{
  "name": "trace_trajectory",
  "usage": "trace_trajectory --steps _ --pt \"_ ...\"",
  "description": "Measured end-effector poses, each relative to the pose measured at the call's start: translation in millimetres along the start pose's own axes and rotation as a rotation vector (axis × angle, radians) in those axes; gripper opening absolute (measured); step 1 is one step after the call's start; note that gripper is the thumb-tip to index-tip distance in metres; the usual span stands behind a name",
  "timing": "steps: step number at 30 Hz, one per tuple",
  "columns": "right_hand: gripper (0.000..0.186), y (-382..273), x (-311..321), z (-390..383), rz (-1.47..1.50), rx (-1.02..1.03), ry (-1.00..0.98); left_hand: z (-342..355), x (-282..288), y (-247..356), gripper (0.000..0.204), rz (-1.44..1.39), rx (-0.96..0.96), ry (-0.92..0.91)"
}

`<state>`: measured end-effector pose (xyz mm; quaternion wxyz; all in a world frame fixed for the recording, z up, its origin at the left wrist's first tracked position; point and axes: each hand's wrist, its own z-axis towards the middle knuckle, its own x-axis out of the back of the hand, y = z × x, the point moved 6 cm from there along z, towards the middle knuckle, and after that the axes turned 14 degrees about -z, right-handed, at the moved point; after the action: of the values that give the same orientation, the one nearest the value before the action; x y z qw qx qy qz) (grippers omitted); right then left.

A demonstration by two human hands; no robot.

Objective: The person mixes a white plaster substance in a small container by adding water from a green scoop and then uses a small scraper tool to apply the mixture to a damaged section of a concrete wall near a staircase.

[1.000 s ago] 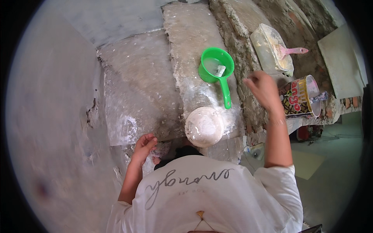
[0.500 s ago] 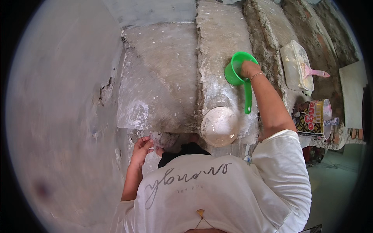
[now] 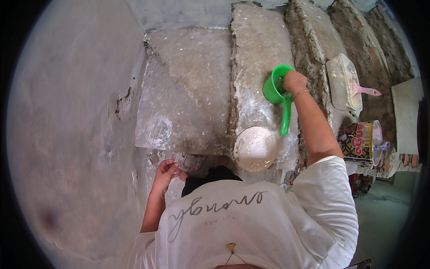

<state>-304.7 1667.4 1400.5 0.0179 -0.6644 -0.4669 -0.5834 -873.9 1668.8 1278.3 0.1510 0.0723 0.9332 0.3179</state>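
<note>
My right hand (image 3: 295, 81) is closed at the rim of a green long-handled scoop (image 3: 271, 89), fingertips down inside it; what they grip is hidden. The scoop rests on a rough concrete step, its handle toward me. A white, plaster-smeared round bowl (image 3: 255, 148) sits nearer me on that step. My left hand (image 3: 165, 174) hangs low at the left, fingers loosely curled and apart, holding nothing I can see. Just beside it, below the step edge, is a mottled, crumpled-looking item (image 3: 190, 161) that I cannot make out clearly.
A clear plastic tub (image 3: 340, 83) with a pink-handled brush (image 3: 367, 91) stands right of the scoop on the broken steps. A printed round container (image 3: 356, 143) lies nearer, a crumpled item in its mouth. A grey wall (image 3: 76, 134) fills the left, a pale board (image 3: 405, 116) the far right.
My right hand has moved from beside the scoop into its mouth, and its fingers have closed. The view has shifted, so the steps appear further right. My left hand stays low.
</note>
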Motion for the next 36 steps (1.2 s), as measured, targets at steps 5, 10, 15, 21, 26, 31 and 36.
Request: trace_trajectory --steps 5,10,15,21,26,31,36 --pt "0.026 13 3 7 0.198 -0.004 0.026 2 2 4 0.044 0.023 -0.009 0.016" --pt "0.031 19 -14 8 0.405 0.127 0.125 1 3 3 0.042 0.024 -0.005 0.008" --pt "0.025 55 23 -38 0.533 0.043 0.485 0 11 0 0.042 0.02 -0.008 -0.002" --pt "0.019 35 20 -76 0.443 0.185 0.521 -2 21 2 0.041 0.029 -0.009 -0.006" --pt "0.017 54 -14 -65 0.691 -0.028 0.632 3 31 4 0.044 0.043 -0.023 -0.033" --pt "0.022 116 -53 -67 1.505 -0.201 0.475 9 38 11 0.042 0.061 -0.002 -0.06" --pt "0.021 89 -7 -196 1.834 -0.014 0.09 9 63 13 0.04 0.073 0.0 -0.043"
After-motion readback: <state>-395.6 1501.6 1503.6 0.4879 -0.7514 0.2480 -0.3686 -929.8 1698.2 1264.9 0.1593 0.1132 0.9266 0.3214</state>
